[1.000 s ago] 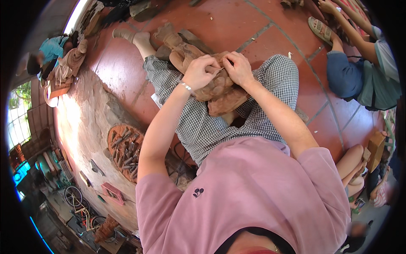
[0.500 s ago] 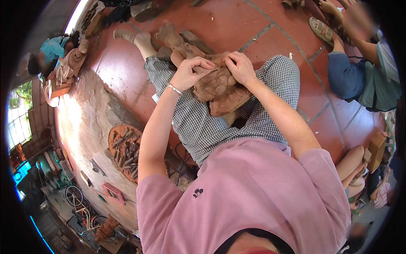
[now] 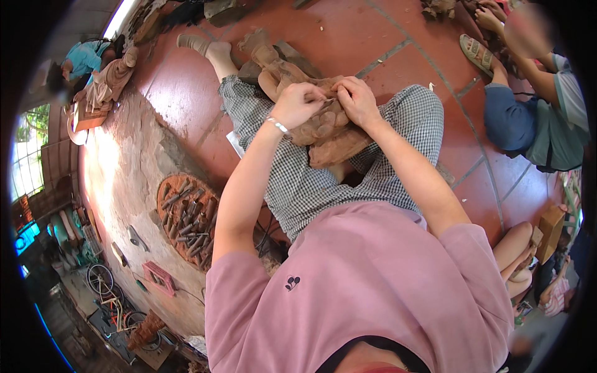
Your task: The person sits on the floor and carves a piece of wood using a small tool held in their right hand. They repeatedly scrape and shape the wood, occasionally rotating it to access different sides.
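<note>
While both hands [image 3: 328, 102] pinch the brown clay figure [image 3: 320, 127], apparently shaping it.

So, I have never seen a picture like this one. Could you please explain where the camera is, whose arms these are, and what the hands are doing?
The camera sits on the person's head and looks down, so the round, bent edges come from its very wide lens. The pink shirt at the bottom is the wearer's own, and the two bare arms belong to that person. There is no machine here.

The person sits on a red tiled floor with checked trousers on the legs. On the lap lies a brown clay figure. The left hand and the right hand both rest on its top, fingers pinched close together. Whether a small tool is held there is too small to tell.

To the left lies a round tray of sculpting tools. Another person sits at the upper right.
</note>
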Tool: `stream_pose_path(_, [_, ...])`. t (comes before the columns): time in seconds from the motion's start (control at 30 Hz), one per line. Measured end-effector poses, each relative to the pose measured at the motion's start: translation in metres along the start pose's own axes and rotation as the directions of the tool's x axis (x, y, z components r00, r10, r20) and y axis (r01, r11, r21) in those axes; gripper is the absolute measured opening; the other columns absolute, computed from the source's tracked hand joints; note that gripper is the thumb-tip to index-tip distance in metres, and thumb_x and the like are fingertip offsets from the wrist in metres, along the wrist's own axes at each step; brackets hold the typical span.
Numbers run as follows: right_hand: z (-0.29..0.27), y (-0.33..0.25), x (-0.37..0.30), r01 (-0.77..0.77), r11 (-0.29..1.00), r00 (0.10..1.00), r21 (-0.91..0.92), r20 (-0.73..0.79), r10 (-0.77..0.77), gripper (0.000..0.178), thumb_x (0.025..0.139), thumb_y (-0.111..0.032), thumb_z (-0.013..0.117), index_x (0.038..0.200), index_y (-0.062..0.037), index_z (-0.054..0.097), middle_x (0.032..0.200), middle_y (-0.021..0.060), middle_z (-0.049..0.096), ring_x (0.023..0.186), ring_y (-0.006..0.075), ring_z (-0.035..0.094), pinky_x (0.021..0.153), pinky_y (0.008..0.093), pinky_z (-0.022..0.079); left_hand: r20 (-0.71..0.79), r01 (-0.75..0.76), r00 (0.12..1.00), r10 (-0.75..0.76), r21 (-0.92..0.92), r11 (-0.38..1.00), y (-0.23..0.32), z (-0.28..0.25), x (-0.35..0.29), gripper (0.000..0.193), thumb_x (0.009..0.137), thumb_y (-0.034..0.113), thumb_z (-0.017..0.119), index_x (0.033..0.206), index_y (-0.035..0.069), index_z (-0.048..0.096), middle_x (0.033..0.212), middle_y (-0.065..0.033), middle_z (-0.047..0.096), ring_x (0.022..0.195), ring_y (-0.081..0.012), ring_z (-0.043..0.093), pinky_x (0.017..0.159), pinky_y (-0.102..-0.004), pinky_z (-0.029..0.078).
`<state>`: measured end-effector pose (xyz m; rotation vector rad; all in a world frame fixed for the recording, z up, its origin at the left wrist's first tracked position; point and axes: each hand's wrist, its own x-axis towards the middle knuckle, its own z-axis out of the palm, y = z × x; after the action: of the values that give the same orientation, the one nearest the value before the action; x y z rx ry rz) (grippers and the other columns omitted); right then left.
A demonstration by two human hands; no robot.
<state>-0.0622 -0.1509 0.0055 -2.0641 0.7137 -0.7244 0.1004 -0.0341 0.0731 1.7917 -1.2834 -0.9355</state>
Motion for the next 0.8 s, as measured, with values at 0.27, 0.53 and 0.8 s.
stream_pose_path(0.27, [0.0,-0.001,0.001,-0.028,1.0,0.999,-0.01,0.019,0.029,0.021,0.086,-0.022,0.054,0.086,-0.0065,0.069,0.094,0.0107,0.068,0.094,0.0331,0.061,0.085,0.0431,0.049,-0.103,0.074,0.993,-0.051,0.232,0.97,0.005,0.023,0.014,0.01,0.075,-0.002,0.068,0.086,-0.004,0.068,0.107,-0.0124,0.069,0.083,-0.0208,0.069,0.077,-0.0308,0.055])
stream_pose_path(0.53, [-0.001,0.002,0.001,-0.012,1.0,1.0,-0.004,-0.012,0.012,0.02,0.085,-0.022,0.055,0.084,-0.0066,0.068,0.092,0.0111,0.068,0.091,0.0323,0.062,0.083,0.0433,0.049,-0.195,0.078,0.98,-0.038,0.2,0.977,0.011,0.021,-0.002,0.01,0.074,-0.002,0.067,0.084,-0.001,0.069,0.108,-0.0129,0.069,0.091,-0.0252,0.069,0.081,-0.033,0.054])
stream_pose_path(0.8, [-0.001,-0.002,0.002,0.009,1.0,1.0,0.0,-0.016,-0.009,0.02,0.083,-0.02,0.055,0.083,-0.0044,0.067,0.088,0.0105,0.067,0.086,0.0328,0.061,0.08,0.0432,0.049,-0.073,0.161,0.986,-0.148,0.22,0.962,0.011,0.017,0.025,0.017,0.071,0.006,0.07,0.086,-0.002,0.068,0.107,-0.0163,0.069,0.092,-0.0263,0.069,0.083,-0.034,0.053])
